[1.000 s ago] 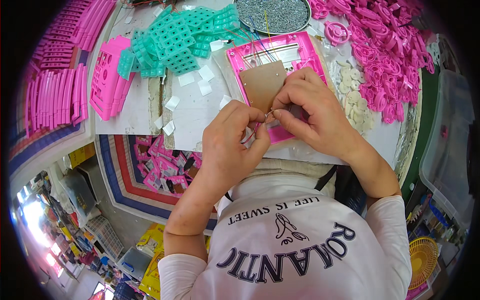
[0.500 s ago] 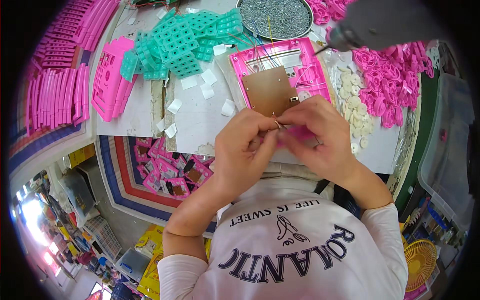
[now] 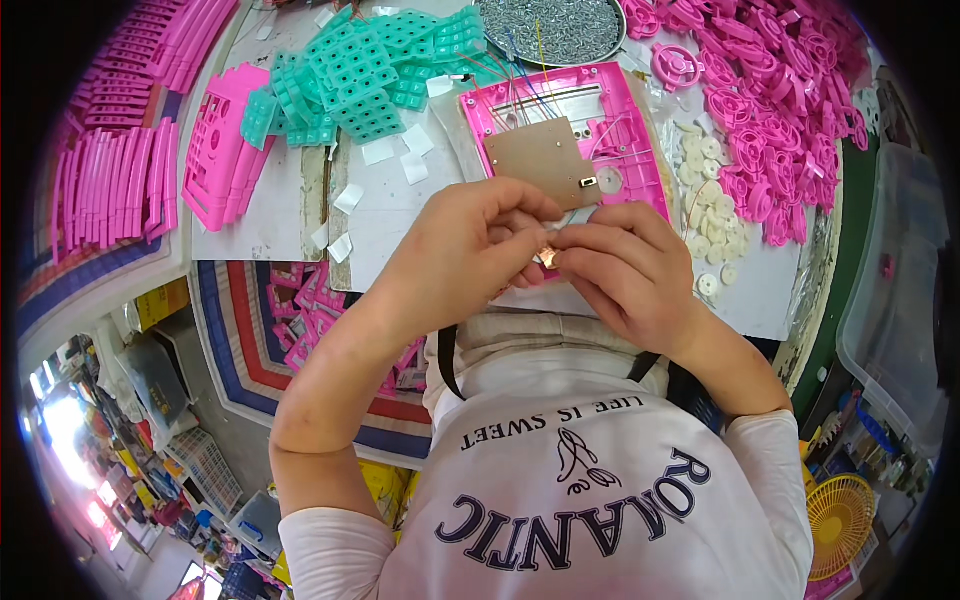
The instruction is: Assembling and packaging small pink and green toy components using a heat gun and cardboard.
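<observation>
Near the front edge of the worktable my two hands meet, both with fingers pinched together. Between the fingertips shows a small shiny copper-coloured metal piece; my right hand grips it from the right. My left hand closes on its other side, the thumb and index hiding part of it. Just beyond my fingers lies a pink plastic housing, open side up. A brown circuit board rests over it, with thin coloured wires rising from its far side.
Teal rubber keypads are heaped at far left, near pink shells. A round tray of screws stands at the back. White discs and pink ring parts lie to the right. Below left, a striped bag holds pink pieces.
The dark power screwdriver at upper right has left the view. My hands have shifted slightly and turned, and the copper-coloured piece now shows between them. My left elbow has swung outward.
</observation>
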The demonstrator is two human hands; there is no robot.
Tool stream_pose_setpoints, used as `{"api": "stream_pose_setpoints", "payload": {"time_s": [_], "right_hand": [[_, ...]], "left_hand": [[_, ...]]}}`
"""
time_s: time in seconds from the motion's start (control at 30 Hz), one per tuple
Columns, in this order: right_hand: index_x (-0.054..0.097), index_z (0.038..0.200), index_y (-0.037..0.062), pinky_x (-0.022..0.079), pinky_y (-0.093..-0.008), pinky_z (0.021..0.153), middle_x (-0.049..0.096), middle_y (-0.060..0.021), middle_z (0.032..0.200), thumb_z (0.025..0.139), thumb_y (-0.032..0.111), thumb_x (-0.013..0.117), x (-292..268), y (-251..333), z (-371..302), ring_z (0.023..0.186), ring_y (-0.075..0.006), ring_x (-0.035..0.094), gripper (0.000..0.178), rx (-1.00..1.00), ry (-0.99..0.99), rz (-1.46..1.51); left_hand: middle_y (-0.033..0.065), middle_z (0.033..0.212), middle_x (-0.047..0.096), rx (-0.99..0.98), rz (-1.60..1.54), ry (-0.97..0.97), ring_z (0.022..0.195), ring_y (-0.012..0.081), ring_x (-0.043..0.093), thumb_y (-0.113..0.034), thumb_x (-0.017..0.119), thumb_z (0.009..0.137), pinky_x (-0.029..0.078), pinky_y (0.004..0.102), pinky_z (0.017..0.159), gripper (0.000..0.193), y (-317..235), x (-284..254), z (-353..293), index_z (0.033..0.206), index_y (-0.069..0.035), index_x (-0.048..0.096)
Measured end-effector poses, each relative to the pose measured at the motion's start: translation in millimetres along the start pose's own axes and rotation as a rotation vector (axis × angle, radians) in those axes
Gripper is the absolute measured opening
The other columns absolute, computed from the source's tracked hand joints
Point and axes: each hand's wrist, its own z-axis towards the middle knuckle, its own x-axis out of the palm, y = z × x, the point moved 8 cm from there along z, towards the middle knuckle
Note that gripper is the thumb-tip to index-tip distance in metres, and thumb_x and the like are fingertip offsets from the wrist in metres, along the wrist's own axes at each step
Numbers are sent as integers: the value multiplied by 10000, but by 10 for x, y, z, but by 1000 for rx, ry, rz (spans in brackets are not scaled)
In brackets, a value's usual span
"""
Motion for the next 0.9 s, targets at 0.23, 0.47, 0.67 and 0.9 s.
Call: {"api": "stream_pose_setpoints", "payload": {"time_s": [0.23,0.47,0.67,0.9], "right_hand": [[732,904,70,493,-400,768,665,-54,994,699,120,722,68,-48,62,948,-275,602,212,25,29,-127],[735,893,59,447,-408,782,647,-55,968,694,147,705,130,-71,82,934,-273,582,219,43,87,-145],[743,907,48,445,-423,814,637,-61,992,687,150,703,146,-67,109,972,-283,572,246,54,164,-175],[760,1035,50,443,-437,891,622,-51,1021,742,109,733,150,-48,139,1062,-290,551,300,137,480,-142]], "left_hand": [[76,965,689,557,633,-255,800,161,690,36,684,904,553,308,661,224,-192,26,-146,1118,-1,631],[109,884,636,755,758,-347,734,294,645,48,729,831,512,380,629,263,-186,101,-192,1059,-34,629],[117,847,603,836,779,-401,719,311,616,53,729,814,480,423,613,286,-155,136,-213,1059,-46,617],[78,885,590,618,590,-560,715,251,589,85,707,820,499,363,635,306,-90,-61,-171,1075,-44,598]]}}
